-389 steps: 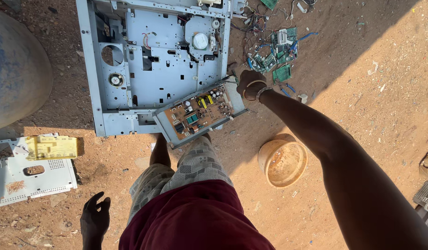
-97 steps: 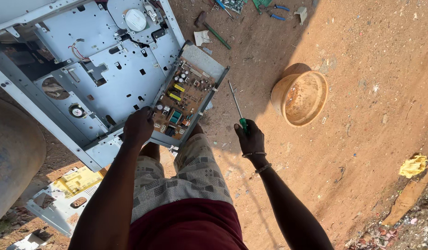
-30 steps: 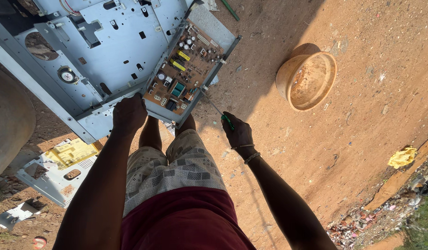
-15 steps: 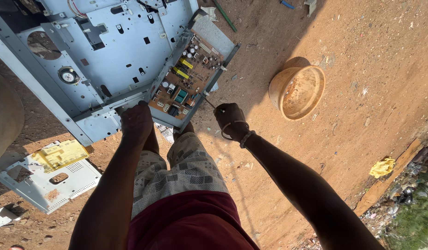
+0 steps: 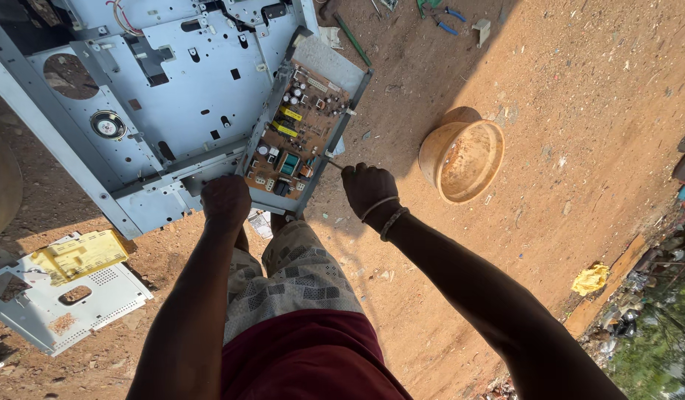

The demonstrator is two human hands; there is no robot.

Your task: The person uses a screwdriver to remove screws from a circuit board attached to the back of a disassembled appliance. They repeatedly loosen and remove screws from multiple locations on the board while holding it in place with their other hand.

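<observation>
Left hand: the left hand [image 5: 225, 201] is curled shut over the near edge of the metal chassis [image 5: 165, 96], fingers wrapped on the rim.
Right hand: the right hand [image 5: 368, 190] is a closed fist around a screwdriver [image 5: 333, 164]; only a short piece of shaft shows, its tip at the near right edge of the circuit board [image 5: 296, 133].
Circuit board: brown, set in a tray at the chassis's right corner, between the two hands.
Ground, right: a tan bowl [image 5: 462, 154] lies on the dirt, well apart from the fist.
Ground, left: a grey panel [image 5: 68, 296] lies near the chassis's near edge.
Far edge: loose tools [image 5: 439, 15] lie on the dirt.
</observation>
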